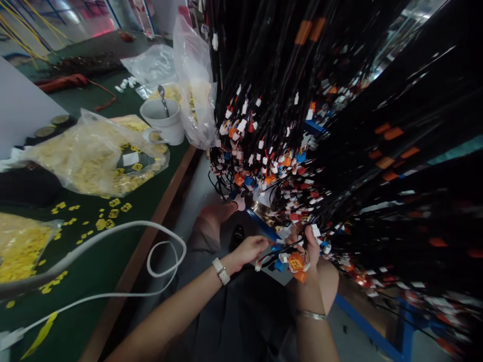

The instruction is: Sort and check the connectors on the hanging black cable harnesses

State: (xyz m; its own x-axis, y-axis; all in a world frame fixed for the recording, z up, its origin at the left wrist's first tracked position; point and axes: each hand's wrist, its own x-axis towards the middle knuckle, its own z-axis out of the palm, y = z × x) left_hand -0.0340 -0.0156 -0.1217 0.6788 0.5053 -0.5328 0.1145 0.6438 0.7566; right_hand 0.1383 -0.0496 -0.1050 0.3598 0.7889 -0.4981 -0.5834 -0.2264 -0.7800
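My right hand [312, 250] is closed around the end of a black wire harness [290, 247]. Orange connectors [296, 262], a blue connector [279, 264] and white ones hang at that end, beside my palm. To its left, my left hand [252, 249] has thumb and fingers pinched together close to the harness wires. What sits between those fingertips is too small to make out. A small white connector [258, 266] on a wire branch dangles just below the left fingers.
Dense bundles of black harnesses [260, 75] with many connectors hang ahead and to the right. On the left, a green-topped table [86, 271] bears bags of yellow parts [101, 156], a white mug [166, 123] with a spoon, and a looping white cable [166, 226]. A blue frame [362, 322] stands lower right.
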